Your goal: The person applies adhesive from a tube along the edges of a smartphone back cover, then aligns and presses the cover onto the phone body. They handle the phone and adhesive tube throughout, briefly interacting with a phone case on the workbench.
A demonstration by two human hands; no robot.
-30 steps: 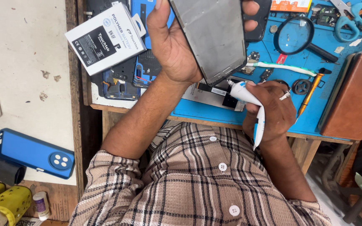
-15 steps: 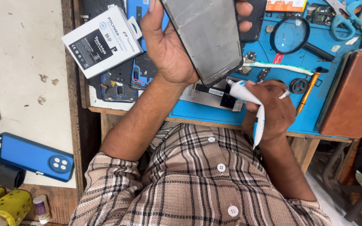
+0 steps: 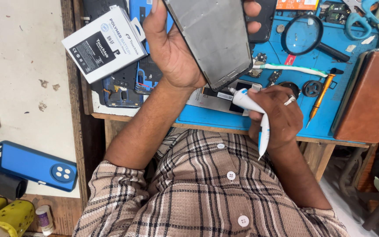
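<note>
Here I see the worktop point(image 3: 242, 120), covered by a blue mat, running across the top of the view. On it my left hand point(image 3: 174, 57) is the biggest thing in play: it is wrapped around a phone panel point(image 3: 213, 39), thumb along the near edge and fingertips curled over the far edge, so the grip is firm and the palm mostly closed on it. The panel is held tilted above the mat, its grey face toward me and its lower corner pointing down at my other hand.

My right hand point(image 3: 277, 116) sits just below and to the right of that corner, near the front edge of the worktop. It is closed in a fist around a white glue tube point(image 3: 255, 114) with blue marks; the nozzle points up and left, very close to the lower edge of the panel, though I cannot tell if they touch.

Left of the left hand lies a white battery box point(image 3: 101, 44) on top of opened phone parts. Right of the panel are a magnifying glass point(image 3: 305, 37), a toothbrush point(image 3: 292, 69) and an orange screwdriver point(image 3: 321, 96). A blue phone case point(image 3: 36, 166) lies apart on the surface at lower left.
</note>
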